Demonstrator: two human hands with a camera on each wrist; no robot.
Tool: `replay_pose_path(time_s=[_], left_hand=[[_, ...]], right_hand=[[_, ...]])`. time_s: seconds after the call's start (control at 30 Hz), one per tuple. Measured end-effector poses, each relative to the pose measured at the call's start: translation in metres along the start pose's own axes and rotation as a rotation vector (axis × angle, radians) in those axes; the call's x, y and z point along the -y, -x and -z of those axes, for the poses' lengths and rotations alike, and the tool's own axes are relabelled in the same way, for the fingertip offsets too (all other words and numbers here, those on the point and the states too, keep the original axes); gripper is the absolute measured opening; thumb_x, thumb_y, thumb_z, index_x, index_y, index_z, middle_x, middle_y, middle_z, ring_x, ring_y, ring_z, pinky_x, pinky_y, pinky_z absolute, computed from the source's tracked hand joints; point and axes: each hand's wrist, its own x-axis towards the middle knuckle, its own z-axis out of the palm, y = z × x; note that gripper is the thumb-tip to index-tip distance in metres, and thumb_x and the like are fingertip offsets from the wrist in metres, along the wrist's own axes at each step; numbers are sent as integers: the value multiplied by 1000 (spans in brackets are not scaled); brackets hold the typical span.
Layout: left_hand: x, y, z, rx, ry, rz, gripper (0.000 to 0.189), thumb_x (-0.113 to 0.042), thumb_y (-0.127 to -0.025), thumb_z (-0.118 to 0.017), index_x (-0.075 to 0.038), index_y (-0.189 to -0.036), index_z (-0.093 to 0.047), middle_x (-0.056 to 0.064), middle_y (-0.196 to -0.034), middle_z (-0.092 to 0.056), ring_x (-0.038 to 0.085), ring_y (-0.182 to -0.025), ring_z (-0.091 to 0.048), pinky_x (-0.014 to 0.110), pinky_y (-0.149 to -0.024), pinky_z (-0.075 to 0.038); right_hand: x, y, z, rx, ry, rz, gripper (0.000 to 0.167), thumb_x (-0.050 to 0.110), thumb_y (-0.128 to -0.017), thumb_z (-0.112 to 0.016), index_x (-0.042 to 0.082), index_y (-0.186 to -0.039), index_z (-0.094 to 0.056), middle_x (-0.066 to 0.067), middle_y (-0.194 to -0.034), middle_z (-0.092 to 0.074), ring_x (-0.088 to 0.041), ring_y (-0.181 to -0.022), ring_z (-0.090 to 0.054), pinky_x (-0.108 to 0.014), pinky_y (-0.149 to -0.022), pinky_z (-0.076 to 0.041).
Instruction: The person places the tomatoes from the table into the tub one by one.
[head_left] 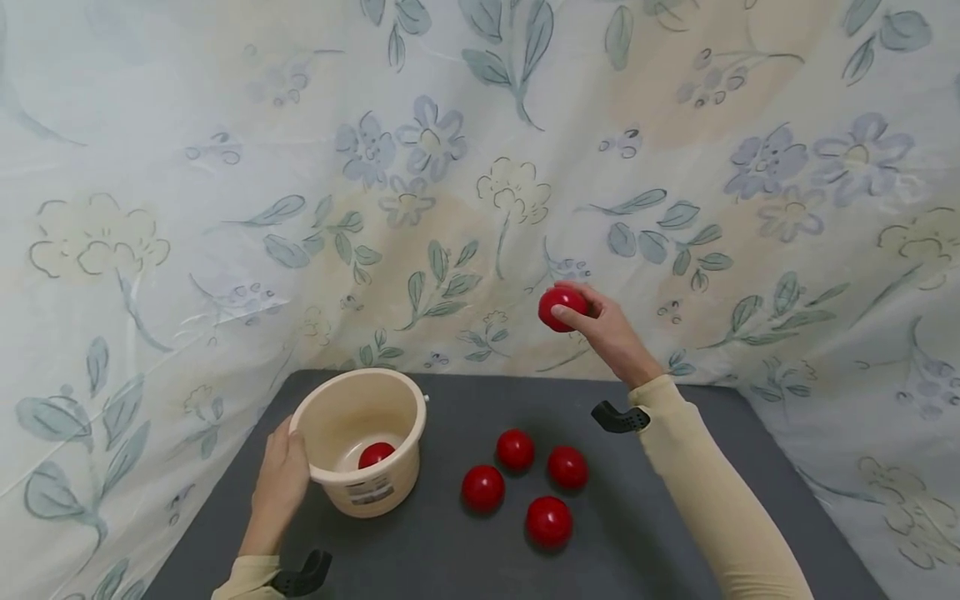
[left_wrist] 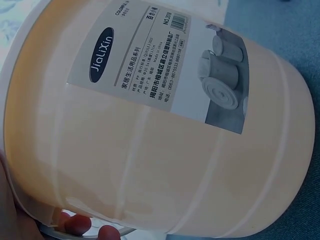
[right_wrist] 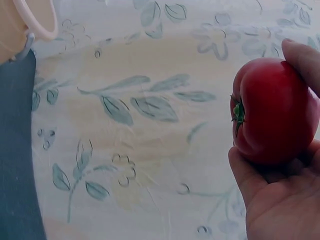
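Note:
My right hand [head_left: 617, 340] holds a red tomato [head_left: 557, 310] up above the far side of the table, thumb on the near side. In the right wrist view, the held tomato [right_wrist: 275, 117] shows a green stem end facing left. At the left, my left hand [head_left: 281, 477] grips the side of a cream plastic bucket [head_left: 405, 477] at its rim. One tomato [head_left: 376, 454] lies inside on the bucket's bottom. Close up in the left wrist view, the bucket wall [left_wrist: 135, 165] carries a printed label [left_wrist: 150, 55], and fingertips [left_wrist: 78, 224] show under the rim.
Several loose tomatoes sit in a group right of the bucket, among them a near one [head_left: 549, 523] and a far one [head_left: 515, 451]. The dark grey table [head_left: 450, 575] is bordered by a floral cloth [head_left: 465, 350] behind and at both sides.

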Motion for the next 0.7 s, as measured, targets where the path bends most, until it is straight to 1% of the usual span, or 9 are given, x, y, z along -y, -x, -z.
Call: replay_pose_path(time_s=[0.2, 0.4, 0.5, 0.7], left_hand=[[-3, -2, -2, 2, 21, 0, 61, -37, -109, -14, -8, -161, -23, 25, -156, -32, 47, -148, -29, 75, -112, -22], [-4, -2, -4, 20, 13, 16, 61, -38, -109, -14, -8, -162, -20, 25, -158, -30, 47, -149, -27, 73, -114, -21], [-4, -1, -4, 12, 4, 26, 61, -38, -109, -14, -8, -162, -20, 24, -158, -30, 46, -150, -26, 74, -114, -20], [-3, 1, -2, -18, 2, 16, 60, -36, -109, -15, -6, -160, -23, 26, -155, -33, 47, -147, -30, 74, -112, -23]], right_hand=[[0, -7, -14, 42, -10, 16, 61, 35, -97, -67, 18, -152, -45, -9, -145, -53, -27, -127, -50, -25, -91, -54], [1, -14, -30, 84, -27, 13, 62, 33, -97, -67, 16, -152, -45, -10, -142, -55, -27, -126, -52, -33, -96, -53], [3, -19, -41, 112, -45, 19, 60, 33, -96, -67, 17, -150, -46, -9, -141, -56, -28, -126, -52, -35, -97, -53], [10, -29, -68, 172, -80, 38, 59, 30, -95, -68, 18, -149, -48, -7, -141, -56, -29, -129, -52, -39, -98, -54]])
